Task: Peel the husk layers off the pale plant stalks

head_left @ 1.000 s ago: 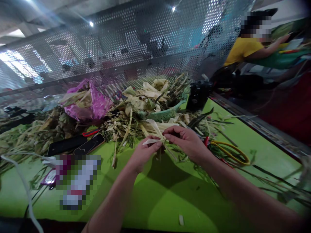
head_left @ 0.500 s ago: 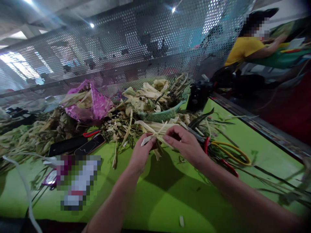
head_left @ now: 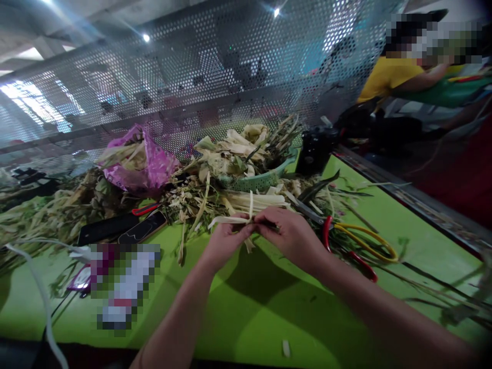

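Between my two hands are pale dried leaf strips (head_left: 229, 220), crossing one another where the fingertips meet. My left hand (head_left: 226, 243) pinches them from the left, with one strip sticking out past its fingers and another standing upright. My right hand (head_left: 286, 233) is closed at the same crossing, thumb and forefinger pressed together; its other fingers are curled and partly hidden. Just behind the hands lies a bundle of similar pale strips (head_left: 265, 199). Scissors with red handles (head_left: 327, 233) rest right of my right hand, beside a yellow-handled pair (head_left: 369, 241).
A green basket (head_left: 253, 183) heaped with dried leaves stands behind, with a pink plastic bag (head_left: 161, 164) to its left. A black container (head_left: 315, 151) stands at right. Phones (head_left: 143, 228) and a white cable (head_left: 33, 277) lie left. A person in yellow (head_left: 388, 77) sits beyond.
My right hand has moved left and inward, so the fingertips of both hands now meet. One strip has swung upright, and another points farther left.
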`<state>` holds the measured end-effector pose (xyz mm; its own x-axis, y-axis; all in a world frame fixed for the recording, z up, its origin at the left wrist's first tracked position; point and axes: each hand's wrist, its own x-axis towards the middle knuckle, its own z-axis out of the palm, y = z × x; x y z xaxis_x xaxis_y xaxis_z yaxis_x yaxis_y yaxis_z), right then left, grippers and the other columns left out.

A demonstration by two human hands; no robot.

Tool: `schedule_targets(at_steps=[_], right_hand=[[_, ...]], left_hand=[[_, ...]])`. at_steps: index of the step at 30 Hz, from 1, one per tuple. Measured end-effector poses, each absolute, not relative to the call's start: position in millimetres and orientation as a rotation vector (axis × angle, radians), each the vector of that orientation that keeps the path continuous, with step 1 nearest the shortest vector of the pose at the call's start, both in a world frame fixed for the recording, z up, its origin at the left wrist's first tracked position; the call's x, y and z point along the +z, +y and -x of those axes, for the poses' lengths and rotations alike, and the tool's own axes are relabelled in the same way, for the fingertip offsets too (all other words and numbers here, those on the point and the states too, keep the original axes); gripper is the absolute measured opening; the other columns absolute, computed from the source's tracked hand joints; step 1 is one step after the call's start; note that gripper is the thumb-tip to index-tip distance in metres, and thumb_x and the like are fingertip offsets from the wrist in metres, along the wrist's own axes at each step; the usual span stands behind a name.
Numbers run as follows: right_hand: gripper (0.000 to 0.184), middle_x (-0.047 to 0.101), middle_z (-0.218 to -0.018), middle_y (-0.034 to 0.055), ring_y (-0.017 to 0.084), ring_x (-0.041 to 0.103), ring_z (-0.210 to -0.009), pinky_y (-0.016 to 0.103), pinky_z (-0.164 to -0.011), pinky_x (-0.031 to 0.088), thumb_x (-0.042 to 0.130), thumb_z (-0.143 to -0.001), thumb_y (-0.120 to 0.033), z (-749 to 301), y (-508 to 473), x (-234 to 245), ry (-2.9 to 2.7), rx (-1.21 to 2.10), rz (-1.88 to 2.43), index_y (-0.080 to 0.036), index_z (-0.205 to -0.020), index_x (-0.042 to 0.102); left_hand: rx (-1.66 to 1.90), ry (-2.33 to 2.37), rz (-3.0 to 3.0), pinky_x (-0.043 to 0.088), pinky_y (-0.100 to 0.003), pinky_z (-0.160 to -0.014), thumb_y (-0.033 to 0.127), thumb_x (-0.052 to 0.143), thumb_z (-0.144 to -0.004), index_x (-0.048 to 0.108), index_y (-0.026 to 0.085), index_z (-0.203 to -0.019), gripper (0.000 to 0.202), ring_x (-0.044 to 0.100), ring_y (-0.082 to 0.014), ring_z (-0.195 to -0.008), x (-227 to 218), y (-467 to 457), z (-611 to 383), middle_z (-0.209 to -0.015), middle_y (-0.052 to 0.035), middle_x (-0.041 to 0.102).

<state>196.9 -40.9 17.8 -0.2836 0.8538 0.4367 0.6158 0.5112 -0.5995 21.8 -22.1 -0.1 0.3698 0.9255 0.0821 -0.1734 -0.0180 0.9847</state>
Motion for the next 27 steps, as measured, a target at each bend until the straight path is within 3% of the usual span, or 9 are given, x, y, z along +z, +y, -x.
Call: schedule_targets(at_steps=[2, 5, 9, 13, 16, 22, 27], right_hand=[[0.011, 0.064, -0.077, 0.0031, 0.016, 0.056, -0.072, 0.026, -0.064, 0.038, 0.055, -0.086, -0.026, -196.0, -40.7, 17.2, -2.032, 0.411, 1.175, -0.019, -0.083, 0.063], [0.011, 0.063, -0.075, 0.0018, 0.016, 0.056, -0.072, 0.025, -0.065, 0.039, 0.054, -0.086, -0.023, -195.6, -40.1, 17.7, -2.038, 0.450, 1.153, -0.019, -0.080, 0.062], [0.011, 0.062, -0.071, 0.0000, 0.014, 0.055, -0.066, 0.025, -0.062, 0.039, 0.056, -0.085, -0.023, -195.5, -39.5, 17.8, -1.989, 0.511, 1.163, -0.019, -0.076, 0.061], [0.012, 0.064, -0.073, 0.0009, 0.015, 0.057, -0.067, 0.026, -0.064, 0.042, 0.057, -0.086, -0.026, -198.3, -36.8, 15.4, -1.909, 0.546, 1.165, -0.019, -0.078, 0.062], [0.011, 0.063, -0.085, 0.0046, 0.019, 0.058, -0.078, 0.030, -0.071, 0.045, 0.060, -0.084, -0.029, -201.2, -34.8, 15.2, -1.798, 0.407, 1.165, -0.019, -0.087, 0.061], [0.011, 0.060, -0.083, 0.0049, 0.021, 0.056, -0.085, 0.034, -0.075, 0.044, 0.060, -0.084, -0.030, -194.3, -39.1, 15.6, -1.814, 0.220, 1.156, -0.021, -0.080, 0.061], [0.021, 0.063, -0.102, 0.0084, 0.025, 0.055, -0.099, 0.040, -0.086, 0.041, 0.061, -0.084, -0.035, -188.3, -36.2, 7.9, -1.925, 0.192, 1.233, -0.021, -0.098, 0.067]], left_hand=[[1.075, 0.736, -1.290, 0.042, -0.028, -0.086, 0.037, 0.072, -0.071, 0.072, 0.016, -0.089, 0.028, 0.059, -0.0170, -0.088, -3.1, -22.1, -27.9, -0.088, -0.0049, 0.069], [1.099, 0.735, -1.199, 0.043, -0.024, -0.078, 0.036, 0.068, -0.076, 0.072, 0.016, -0.086, 0.024, 0.057, -0.0129, -0.075, -5.3, -23.5, -32.1, -0.079, -0.0030, 0.068], [1.077, 0.776, -1.027, 0.043, -0.022, -0.067, 0.035, 0.072, -0.072, 0.072, 0.015, -0.080, 0.021, 0.054, -0.0105, -0.064, -4.2, -26.8, -31.9, -0.064, -0.0008, 0.062], [1.072, 0.766, -0.948, 0.045, -0.023, -0.068, 0.032, 0.076, -0.068, 0.073, 0.016, -0.089, 0.027, 0.058, -0.0121, -0.072, -4.9, -26.5, -29.9, -0.078, -0.0042, 0.069], [1.133, 0.819, -0.922, 0.045, -0.021, -0.068, 0.032, 0.075, -0.068, 0.073, 0.016, -0.092, 0.029, 0.058, -0.0107, -0.075, -8.5, -23.1, -28.2, -0.090, -0.0058, 0.070], [1.216, 0.838, -0.722, 0.044, -0.018, -0.062, 0.033, 0.075, -0.067, 0.073, 0.015, -0.093, 0.031, 0.054, -0.0065, -0.065, -14.4, -17.7, -29.0, -0.084, -0.0039, 0.068], [1.214, 0.763, -0.639, 0.046, -0.020, -0.063, 0.030, 0.077, -0.066, 0.072, 0.014, -0.091, 0.030, 0.058, -0.0094, -0.069, -14.0, -20.0, -32.7, -0.085, -0.0052, 0.069]])
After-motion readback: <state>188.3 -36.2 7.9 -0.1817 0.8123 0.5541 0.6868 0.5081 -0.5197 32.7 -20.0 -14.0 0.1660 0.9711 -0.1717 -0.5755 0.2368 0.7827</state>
